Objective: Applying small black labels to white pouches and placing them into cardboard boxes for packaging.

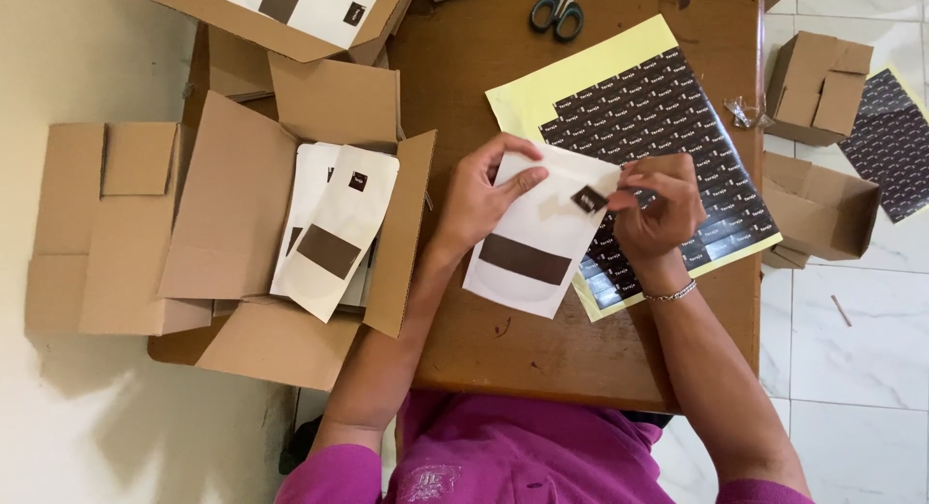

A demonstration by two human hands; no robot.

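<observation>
My right hand [658, 209] has its fingers [629, 180] pinched narrow on a small dark sticker [587, 199], held just over the upper right corner of a white pouch [537, 238]. My left hand [479, 199] pins that pouch flat on the counter [464, 69], its fingers spread along the top edge. Under the pouch's right side lies the sticker sheet [668, 107] on yellow backing. To my left an open cardboard box [232, 194] holds finished pouches [339, 223]; scissors [557, 11] sit at the far edge. I judge the risk is a crooked or creased sticker: it looks tilted now, and if the pouch slides under my left hand it could land skewed or fold on itself.
</observation>
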